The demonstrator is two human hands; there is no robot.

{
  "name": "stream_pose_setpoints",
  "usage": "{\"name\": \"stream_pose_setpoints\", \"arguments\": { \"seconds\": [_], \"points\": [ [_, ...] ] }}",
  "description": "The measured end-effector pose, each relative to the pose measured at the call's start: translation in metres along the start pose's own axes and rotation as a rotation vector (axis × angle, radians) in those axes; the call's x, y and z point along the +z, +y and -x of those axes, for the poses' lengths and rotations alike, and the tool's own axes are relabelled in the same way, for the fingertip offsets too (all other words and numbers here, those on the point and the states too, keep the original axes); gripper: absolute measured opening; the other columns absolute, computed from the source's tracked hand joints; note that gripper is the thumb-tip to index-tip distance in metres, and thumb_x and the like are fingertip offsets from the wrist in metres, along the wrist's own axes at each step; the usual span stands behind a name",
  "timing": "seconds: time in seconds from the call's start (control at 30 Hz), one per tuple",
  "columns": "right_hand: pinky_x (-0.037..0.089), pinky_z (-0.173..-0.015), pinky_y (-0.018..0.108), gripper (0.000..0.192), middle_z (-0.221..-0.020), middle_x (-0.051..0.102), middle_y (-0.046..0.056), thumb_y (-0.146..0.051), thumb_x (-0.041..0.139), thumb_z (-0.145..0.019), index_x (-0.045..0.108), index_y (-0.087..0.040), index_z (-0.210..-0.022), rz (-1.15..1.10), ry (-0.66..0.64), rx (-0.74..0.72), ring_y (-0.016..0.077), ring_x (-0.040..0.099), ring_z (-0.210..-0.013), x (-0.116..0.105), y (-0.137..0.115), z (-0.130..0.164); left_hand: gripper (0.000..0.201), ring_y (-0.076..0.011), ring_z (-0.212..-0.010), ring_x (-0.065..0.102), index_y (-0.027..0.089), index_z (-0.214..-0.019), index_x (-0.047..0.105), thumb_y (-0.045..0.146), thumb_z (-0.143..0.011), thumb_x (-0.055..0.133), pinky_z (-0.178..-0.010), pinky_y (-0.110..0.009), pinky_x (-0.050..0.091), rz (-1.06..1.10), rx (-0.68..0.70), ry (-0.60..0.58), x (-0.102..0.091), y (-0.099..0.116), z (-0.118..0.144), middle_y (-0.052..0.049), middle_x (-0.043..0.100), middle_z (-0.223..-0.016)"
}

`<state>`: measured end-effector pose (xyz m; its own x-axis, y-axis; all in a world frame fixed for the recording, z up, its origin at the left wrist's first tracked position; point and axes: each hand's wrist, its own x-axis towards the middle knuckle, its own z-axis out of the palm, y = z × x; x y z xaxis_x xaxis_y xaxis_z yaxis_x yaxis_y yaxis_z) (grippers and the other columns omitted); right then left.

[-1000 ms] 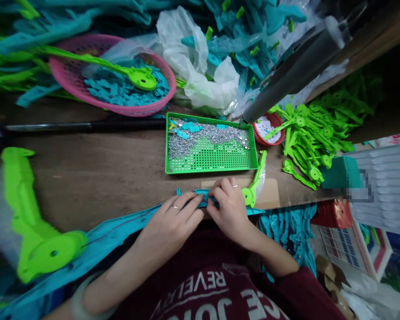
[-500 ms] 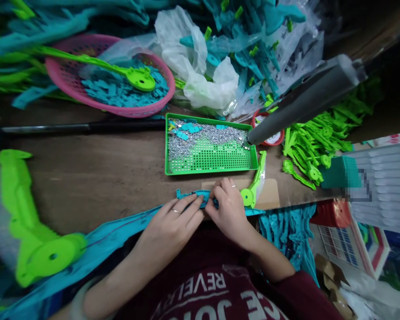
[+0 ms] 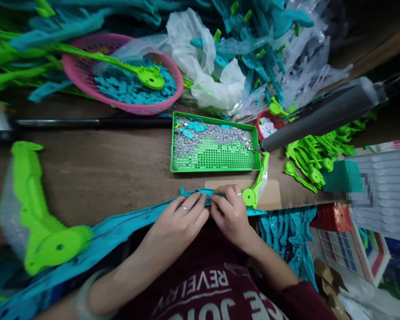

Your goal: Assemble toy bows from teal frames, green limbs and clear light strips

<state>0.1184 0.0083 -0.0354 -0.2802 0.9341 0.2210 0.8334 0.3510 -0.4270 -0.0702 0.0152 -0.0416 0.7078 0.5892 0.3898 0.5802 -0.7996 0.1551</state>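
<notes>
A long blue plastic shell [image 3: 128, 224] lies along the table's front edge, with a thin dark line running down its inside. My left hand [image 3: 180, 213] lies over its right part, fingers bent together and pressing on it. Close beside, my right hand [image 3: 231, 213] has its fingertips pinched at the shell's hollow; whatever small thing they may hold is hidden. Right of my hands a bright green plastic arm piece [image 3: 249, 197] with a round end rests on a flat piece of cardboard [image 3: 271, 195].
Ahead is a green perforated tray [image 3: 216, 170] with small metal screws and blue pieces. A pink basket [image 3: 120, 106] of blue parts stands behind. A grey power screwdriver [image 3: 319, 113] slants in from the right. One large green piece [image 3: 58, 246] lies left; a green parts heap [image 3: 316, 155] lies right.
The view has shifted slightly, so the table things appear further right. My right fingers have shifted a little on the blue shell; my left hand stays on it.
</notes>
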Motion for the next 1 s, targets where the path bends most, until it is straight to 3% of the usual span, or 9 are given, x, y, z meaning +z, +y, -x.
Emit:
{"name": "stream_pose_setpoints", "arguments": {
  "seconds": [0.2,0.37,0.57,0.73,0.9,1.0],
  "points": [
    [0.048,-0.079,0.039,0.015,-0.096,0.061,0.010,-0.013,0.055,-0.091,0.061,-0.020,-0.080,0.040,-0.119,0.114,0.0245,0.051,-0.091,-0.002,-0.002,-0.013,0.032,-0.0306,-0.107,0.068,0.015,-0.093,0.070,0.000,-0.088,0.042,-0.088,-0.045,0.056,-0.003,0.013,-0.004,-0.001,-0.001,-0.001,-0.016,0.074,-0.115],
    [0.049,-0.082,0.039,0.012,-0.098,0.057,0.009,-0.012,0.054,-0.089,0.058,-0.021,-0.082,-0.011,-0.167,0.163,0.0242,0.052,-0.095,-0.002,-0.001,-0.016,0.030,-0.0286,-0.110,0.068,0.017,-0.094,0.069,0.003,-0.090,0.042,-0.089,-0.043,0.057,0.054,0.004,0.000,-0.001,-0.003,-0.001,-0.014,0.074,-0.115],
    [0.052,-0.085,0.038,0.012,-0.100,0.057,0.009,-0.013,0.051,-0.092,0.058,-0.020,-0.086,-0.054,-0.181,0.198,0.0235,0.055,-0.097,0.000,0.002,-0.018,0.031,-0.0287,-0.107,0.069,0.017,-0.087,0.067,0.003,-0.091,0.040,-0.085,-0.042,0.057,-0.026,0.042,0.001,-0.002,-0.003,-0.003,-0.015,0.074,-0.113],
    [0.052,-0.084,0.037,0.014,-0.097,0.059,0.009,-0.013,0.050,-0.095,0.061,-0.019,-0.088,-0.087,-0.167,0.118,0.0231,0.055,-0.095,-0.001,0.006,-0.019,0.034,-0.0280,-0.107,0.069,0.016,-0.088,0.068,0.003,-0.093,0.038,-0.087,-0.041,0.056,-0.040,0.050,0.047,-0.004,-0.002,-0.004,-0.015,0.075,-0.112],
    [0.051,-0.082,0.038,0.020,-0.099,0.061,0.011,-0.011,0.048,-0.096,0.066,-0.017,-0.092,-0.096,-0.062,-0.012,0.0234,0.053,-0.093,-0.002,0.005,-0.010,0.039,-0.0279,-0.105,0.069,0.013,-0.091,0.071,0.002,-0.094,0.033,-0.087,-0.041,0.055,-0.084,0.034,0.040,-0.007,0.002,-0.008,-0.016,0.075,-0.108],
    [0.052,-0.084,0.039,0.019,-0.102,0.063,0.010,-0.010,0.051,-0.094,0.069,-0.018,-0.095,-0.103,-0.010,0.025,0.0237,0.054,-0.096,-0.002,0.000,-0.003,0.041,-0.0277,-0.103,0.069,0.012,-0.092,0.071,0.002,-0.094,0.032,-0.087,-0.041,0.054,-0.100,0.034,0.043,-0.007,0.003,-0.009,-0.016,0.076,-0.106]
  ]
}}
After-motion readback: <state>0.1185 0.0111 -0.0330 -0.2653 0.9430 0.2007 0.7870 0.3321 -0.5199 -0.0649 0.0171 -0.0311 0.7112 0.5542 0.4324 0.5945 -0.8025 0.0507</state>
